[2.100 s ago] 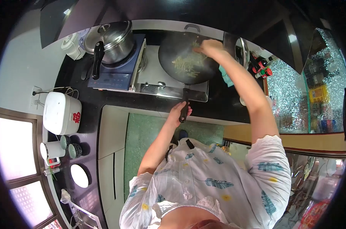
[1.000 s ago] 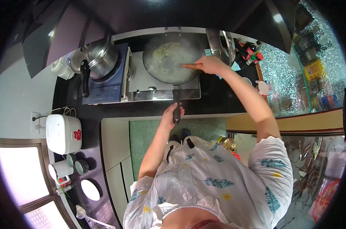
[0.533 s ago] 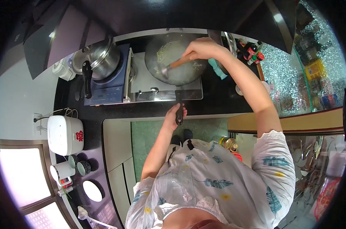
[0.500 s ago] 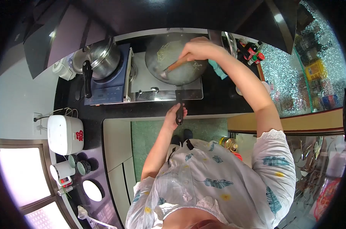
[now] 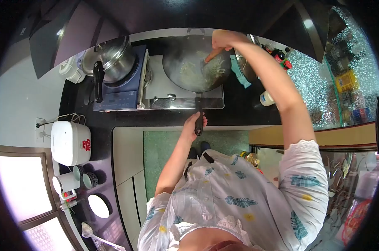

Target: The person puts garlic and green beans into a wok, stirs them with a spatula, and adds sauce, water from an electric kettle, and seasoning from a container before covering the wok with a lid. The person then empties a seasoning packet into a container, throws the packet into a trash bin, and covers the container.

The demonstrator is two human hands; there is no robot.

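Note:
A dark wok (image 5: 172, 67) with pale, shredded food (image 5: 189, 72) in it sits on the gas stove, and steam hazes its inside. My left hand (image 5: 193, 125) is wrapped round the wok's black handle (image 5: 198, 109), on the side near my body. Over the wok's far right rim, my right hand (image 5: 223, 39) grips a wooden-handled spatula (image 5: 213, 55). The spatula slants down into the food; its lower end is hidden by food and steam.
A steel pot (image 5: 114, 62) with a black handle stands on a blue induction cooker (image 5: 118, 98) left of the stove. Right of the wok are a teal cloth (image 5: 241, 77), a white-labelled jar (image 5: 266, 98) and sauce bottles (image 5: 286, 65). A white rice cooker (image 5: 68, 143) stands at left.
My right hand has moved up and slightly right, swinging the spatula from the wok's lower left to its right side. The food has spread toward the middle and right. My left hand stays on the handle.

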